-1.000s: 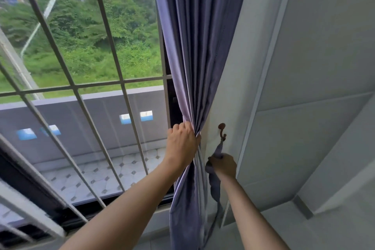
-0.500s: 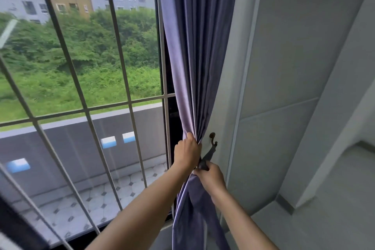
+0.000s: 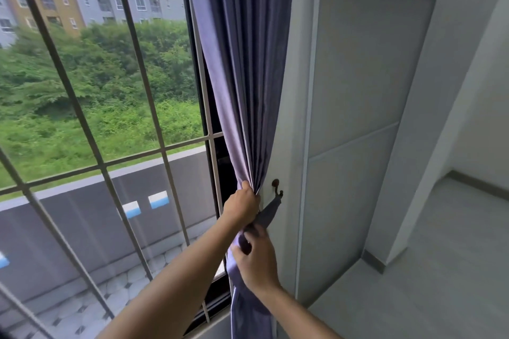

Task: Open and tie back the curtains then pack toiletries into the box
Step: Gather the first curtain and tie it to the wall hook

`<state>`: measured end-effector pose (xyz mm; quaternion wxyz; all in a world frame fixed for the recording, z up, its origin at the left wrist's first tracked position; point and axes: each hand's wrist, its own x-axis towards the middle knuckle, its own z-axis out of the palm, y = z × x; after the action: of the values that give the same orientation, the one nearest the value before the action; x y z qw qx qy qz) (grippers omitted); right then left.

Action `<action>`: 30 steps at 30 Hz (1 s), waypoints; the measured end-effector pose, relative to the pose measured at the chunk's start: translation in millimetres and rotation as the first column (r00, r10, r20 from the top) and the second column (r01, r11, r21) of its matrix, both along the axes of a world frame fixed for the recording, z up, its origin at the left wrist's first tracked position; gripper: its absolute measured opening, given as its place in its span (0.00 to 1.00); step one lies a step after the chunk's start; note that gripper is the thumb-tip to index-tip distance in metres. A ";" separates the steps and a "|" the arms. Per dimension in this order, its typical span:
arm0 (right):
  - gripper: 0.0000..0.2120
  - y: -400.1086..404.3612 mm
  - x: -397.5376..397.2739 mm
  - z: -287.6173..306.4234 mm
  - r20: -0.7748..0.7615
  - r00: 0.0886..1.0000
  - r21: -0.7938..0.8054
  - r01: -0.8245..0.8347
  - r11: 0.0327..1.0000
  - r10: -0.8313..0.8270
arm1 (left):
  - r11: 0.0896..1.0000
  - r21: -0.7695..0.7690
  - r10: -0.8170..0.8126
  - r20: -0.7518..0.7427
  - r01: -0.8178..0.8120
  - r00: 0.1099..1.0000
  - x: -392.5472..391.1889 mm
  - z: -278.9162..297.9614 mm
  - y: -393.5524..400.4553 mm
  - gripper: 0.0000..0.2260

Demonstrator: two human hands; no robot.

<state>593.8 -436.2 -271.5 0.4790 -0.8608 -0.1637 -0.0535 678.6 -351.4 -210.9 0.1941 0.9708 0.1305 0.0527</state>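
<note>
Curtain point(image 3: 242, 77) bunched hard against the right side of the window point(image 3: 91, 107), and this is the tie-back moment. Left hand point(image 3: 242, 208) clenches the gathered folds just beside the wall hook point(image 3: 276, 186), grip closed round the fabric. Right hand point(image 3: 257, 261) sits lower, fingers curled on the tie-back strap point(image 3: 268, 215), which runs taut up to that hook. Grip there looks like a pinch on the strap's free end, though part of it is hidden behind the cloth.

Good technique from here, I'd say: keep the left hand squeezing the bundle tight so no pleat slips out, sweep the strap round the front of the folds, then bring its loop up to the hook without slackening. Biggest risk is a loose outer fold escaping toward the glass. Toiletries and box are nowhere in view, so packing seems a later stage.
</note>
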 end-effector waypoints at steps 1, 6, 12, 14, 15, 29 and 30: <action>0.12 1.7 -2.2 1.7 0.007 1.000 -0.032 -0.009 0.999 0.009 | 1.000 -0.002 -0.007 -0.003 0.007 1.000 -0.1 0.3 1.1 0.16; 0.16 7.5 -6.4 4.7 0.026 0.999 -0.110 -0.033 0.993 0.037 | 1.000 -0.017 -0.021 -0.006 0.021 1.000 -0.2 -1.2 6.8 0.16; 0.20 14.9 -6.4 -0.2 0.039 0.997 -0.154 -0.058 0.986 0.065 | 0.999 -0.008 -0.047 -0.011 0.047 0.999 3.3 -1.4 7.2 0.17; 0.22 20.0 -8.0 -2.2 0.026 0.997 -0.175 -0.072 0.982 0.077 | 0.998 0.002 -0.055 -0.022 0.055 0.998 3.3 -0.6 8.3 0.17; 0.23 23.0 -9.5 -3.1 0.019 0.996 -0.191 -0.078 0.979 0.083 | 0.998 0.016 -0.062 -0.032 0.062 0.998 3.5 0.4 9.3 0.17; 0.28 35.9 -1.4 -13.7 0.181 0.971 -0.302 -0.094 0.949 0.154 | 0.989 -0.141 -0.050 -0.095 0.036 0.994 1.8 6.8 12.3 0.19; 0.29 36.6 1.1 -15.3 0.198 0.967 -0.309 -0.096 0.946 0.163 | 0.984 -0.174 -0.061 -0.092 0.044 0.994 2.3 5.2 12.5 0.20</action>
<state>595.0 -399.7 -286.8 0.3258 -0.8988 -0.2785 -0.0918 680.9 -338.9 -205.7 0.2718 0.9550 0.1181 -0.0108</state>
